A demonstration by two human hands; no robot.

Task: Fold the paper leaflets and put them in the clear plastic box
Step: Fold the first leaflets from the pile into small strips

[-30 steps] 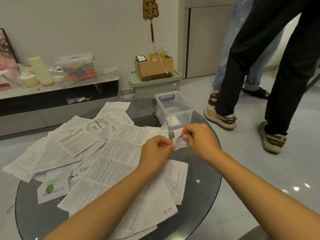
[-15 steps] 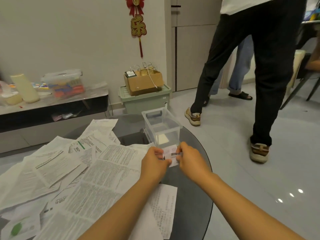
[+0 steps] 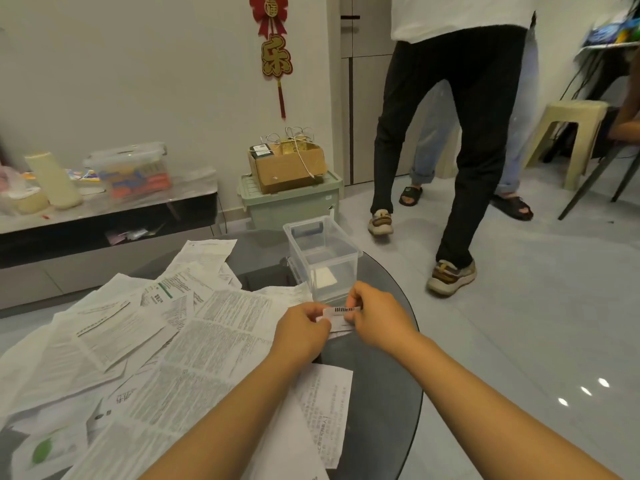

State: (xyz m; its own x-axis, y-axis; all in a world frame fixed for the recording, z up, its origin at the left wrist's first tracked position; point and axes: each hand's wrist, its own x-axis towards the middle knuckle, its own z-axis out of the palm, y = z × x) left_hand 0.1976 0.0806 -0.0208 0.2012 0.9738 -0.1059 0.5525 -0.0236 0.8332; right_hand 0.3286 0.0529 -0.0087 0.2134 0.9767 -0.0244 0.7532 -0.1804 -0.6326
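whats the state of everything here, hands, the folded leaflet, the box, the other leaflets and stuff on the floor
left hand: pinches the folded leaflet's left end
right hand: pinches its right end
folded leaflet: folded small, barcode up, held just in front of the box
clear plastic box: lid off, upright on the table, one pale folded piece inside
loose leaflets: unfolded, overlapping in a spread on the table
green storage bin: lid on, cardboard box on top
cardboard box: open at the top

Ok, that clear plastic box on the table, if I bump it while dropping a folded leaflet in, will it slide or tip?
The clear plastic box looks thin-walled and holds only one small folded paper, so it is probably very light. It stands on a glossy dark table, so a bump would likely slide it. Its broad, low shape suggests sliding rather than tipping.
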